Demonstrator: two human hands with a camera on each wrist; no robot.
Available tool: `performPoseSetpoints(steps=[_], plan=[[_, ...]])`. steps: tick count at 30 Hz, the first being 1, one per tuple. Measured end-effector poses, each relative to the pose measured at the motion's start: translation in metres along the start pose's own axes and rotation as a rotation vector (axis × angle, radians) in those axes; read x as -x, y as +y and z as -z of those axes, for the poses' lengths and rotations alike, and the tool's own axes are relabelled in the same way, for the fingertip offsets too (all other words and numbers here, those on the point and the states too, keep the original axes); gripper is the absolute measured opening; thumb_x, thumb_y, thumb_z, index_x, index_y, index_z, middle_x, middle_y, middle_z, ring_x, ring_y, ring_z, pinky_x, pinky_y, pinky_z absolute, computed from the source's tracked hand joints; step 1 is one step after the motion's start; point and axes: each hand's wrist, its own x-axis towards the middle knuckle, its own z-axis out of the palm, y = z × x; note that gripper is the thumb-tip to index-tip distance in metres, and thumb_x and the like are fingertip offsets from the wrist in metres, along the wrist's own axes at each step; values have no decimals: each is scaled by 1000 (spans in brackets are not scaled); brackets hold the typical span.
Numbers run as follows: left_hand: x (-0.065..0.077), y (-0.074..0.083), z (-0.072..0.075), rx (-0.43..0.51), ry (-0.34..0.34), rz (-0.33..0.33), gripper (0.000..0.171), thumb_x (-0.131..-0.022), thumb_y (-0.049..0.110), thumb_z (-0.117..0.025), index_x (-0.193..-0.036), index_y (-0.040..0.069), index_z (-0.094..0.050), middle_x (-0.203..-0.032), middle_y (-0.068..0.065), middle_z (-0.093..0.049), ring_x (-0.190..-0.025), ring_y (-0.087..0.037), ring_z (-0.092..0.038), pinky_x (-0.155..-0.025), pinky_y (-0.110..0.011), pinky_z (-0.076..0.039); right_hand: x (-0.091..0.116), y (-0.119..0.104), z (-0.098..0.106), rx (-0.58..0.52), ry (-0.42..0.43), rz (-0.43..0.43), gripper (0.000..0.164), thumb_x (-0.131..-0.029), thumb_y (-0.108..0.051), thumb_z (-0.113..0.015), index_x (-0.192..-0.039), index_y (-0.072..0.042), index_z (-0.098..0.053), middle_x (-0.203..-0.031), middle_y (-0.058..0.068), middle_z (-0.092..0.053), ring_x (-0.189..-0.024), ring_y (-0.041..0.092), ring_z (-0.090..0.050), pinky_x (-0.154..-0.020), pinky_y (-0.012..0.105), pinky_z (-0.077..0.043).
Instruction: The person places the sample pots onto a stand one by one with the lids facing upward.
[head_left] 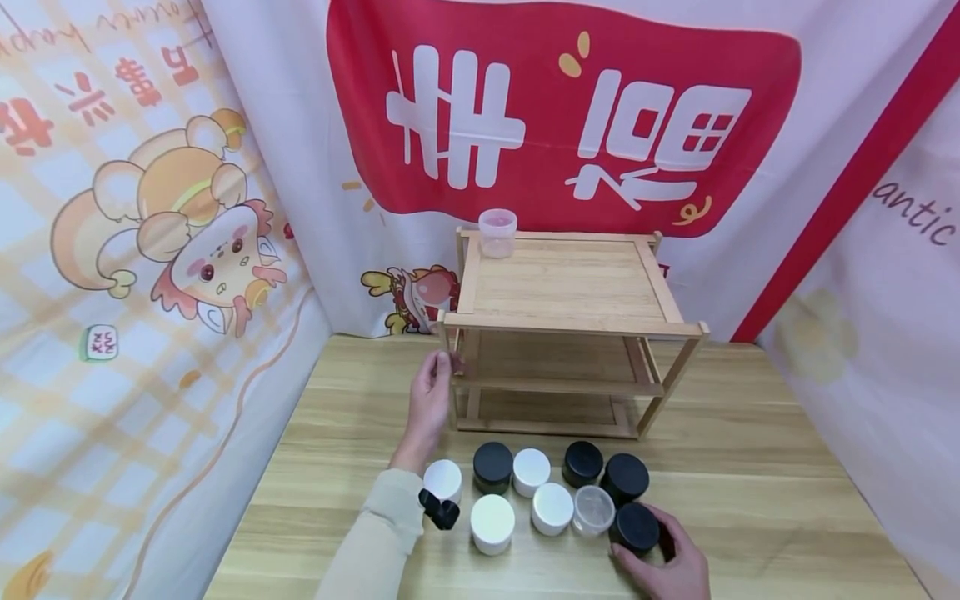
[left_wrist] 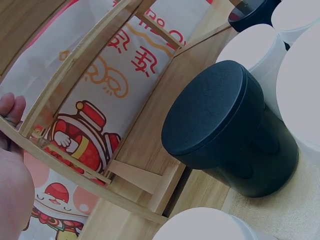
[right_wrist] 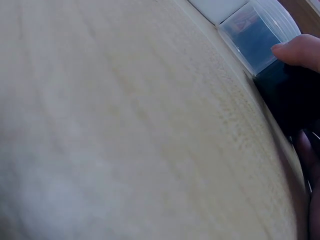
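A three-tier wooden rack (head_left: 570, 283) stands at the back of the table. My left hand (head_left: 431, 396) grips its left side frame near the middle shelf; in the left wrist view, fingers (left_wrist: 11, 107) show behind the curved wooden rail. At the front right, my right hand (head_left: 671, 558) holds a black lidded jar (head_left: 636, 527) between thumb and fingers, and the jar stands on the table. Beside it sits a clear plastic jar (head_left: 593, 510), also seen in the right wrist view (right_wrist: 255, 37). Part of my right hand lies outside the right wrist view.
In front of the rack stand several white jars (head_left: 492, 523) and other black jars (head_left: 492, 467). Another clear jar (head_left: 497, 232) sits on the rack's top, at the back left corner. Printed cloth (head_left: 840, 275) hangs behind and on both sides of the wooden table (head_left: 750, 467).
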Motion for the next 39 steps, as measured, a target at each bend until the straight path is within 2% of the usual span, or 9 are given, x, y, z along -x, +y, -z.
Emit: performPoseSetpoints(steps=[6,11,13,18,21,31,39], plan=[[2,3,1,-1,-15,22,57,-114,50,-45,-138,1,-61,-134,-20,-69,-137,-29,-60,-128,-53,-37,0,0,1,-15,-15,-13,83,-62,-30,-108,-133,-14,-69,-131,11,-75,-102,-23,-50,-89,-3,-39],[1,2,1,-2,-3,10,57,-114,49,-45,-137,0,-61,-131,-21,-70,-135,-30,-61,-127,-53,-38,0,0,0,-43,-6,1,81,-63,-25,-107,-132,-11,-68,-128,12,-75,-100,-20,-54,-87,-2,-42],[1,1,1,0,0,13,58,-113,51,-46,-138,0,-61,-132,-21,-70,-134,-29,-62,-127,-54,-38,0,0,0,-52,4,15,80,-62,-22,-107,-131,-11,-68,-124,6,-75,-100,-19,-55,-87,-1,-43],[1,0,1,2,-15,24,60,-113,52,-46,-139,1,-60,-133,-20,-69,-135,-29,-61,-128,-53,-38,1,3,1,-119,35,65,76,-60,-7,-105,-127,-7,-70,-109,-25,-68,-99,-18,-59,-89,-1,-45],[0,-1,1,4,-24,17,62,-113,53,-45,-140,0,-59,-133,-21,-68,-133,-29,-61,-127,-51,-39,3,4,1,-166,44,89,75,-59,0,-103,-126,-4,-70,-106,-33,-65,-99,-17,-61,-90,-1,-46],[1,-1,5,-1,-18,21,62,-112,54,-46,-140,1,-60,-132,-20,-69,-128,-25,-62,-127,-51,-39,6,6,-3,-208,40,88,75,-59,2,-102,-127,-2,-69,-107,-33,-66,-101,-17,-61,-91,-1,-46],[0,2,3,-2,-29,24,61,-112,53,-46,-141,1,-60,-134,-19,-69,-134,-29,-61,-127,-52,-39,2,4,9,-241,11,91,72,-64,5,-99,-129,2,-67,-108,-32,-65,-98,-12,-63,-87,3,-49]])
